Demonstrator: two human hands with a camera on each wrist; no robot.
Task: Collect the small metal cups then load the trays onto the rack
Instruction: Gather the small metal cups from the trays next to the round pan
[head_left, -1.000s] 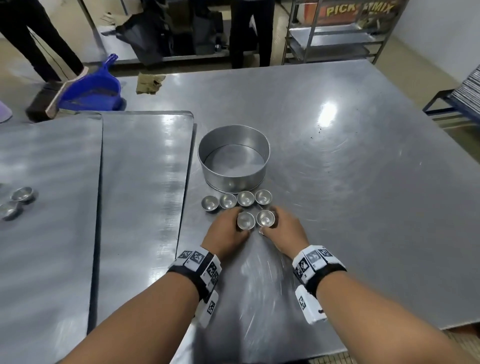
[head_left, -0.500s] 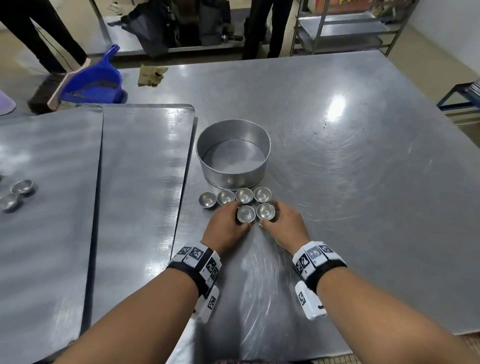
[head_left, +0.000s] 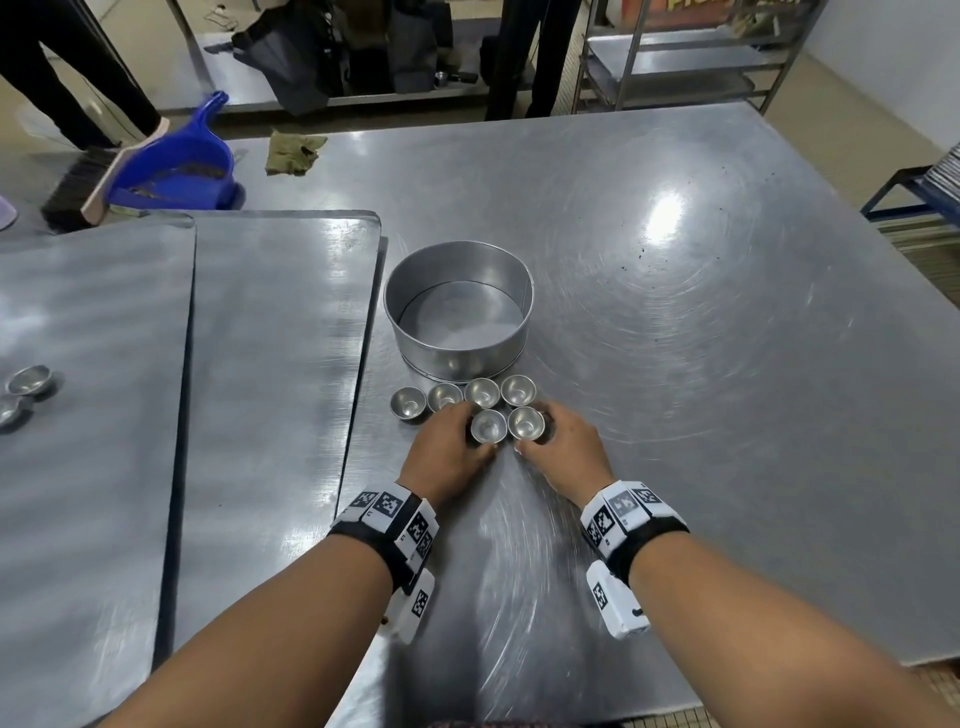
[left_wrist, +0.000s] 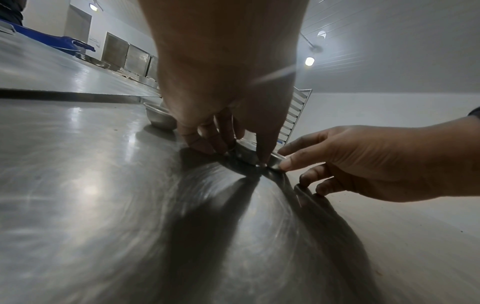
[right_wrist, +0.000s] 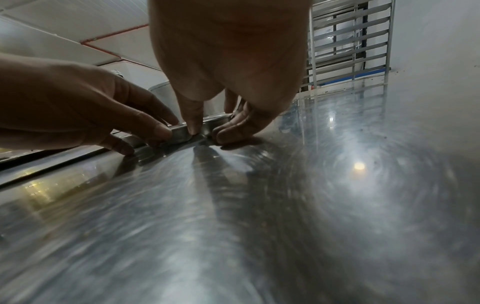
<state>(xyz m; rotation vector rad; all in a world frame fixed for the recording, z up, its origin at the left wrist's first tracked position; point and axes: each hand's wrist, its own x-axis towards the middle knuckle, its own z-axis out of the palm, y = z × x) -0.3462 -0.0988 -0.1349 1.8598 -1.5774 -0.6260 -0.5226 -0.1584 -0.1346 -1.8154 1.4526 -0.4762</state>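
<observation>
Our left hand (head_left: 448, 457) pinches one small metal cup (head_left: 488, 426) on the steel table (head_left: 701, 364), and our right hand (head_left: 563, 449) pinches its neighbour (head_left: 525, 422); both cups sit side by side between our fingertips, just behind four more cups (head_left: 462, 397) and the round tin (head_left: 459, 312).
</observation>
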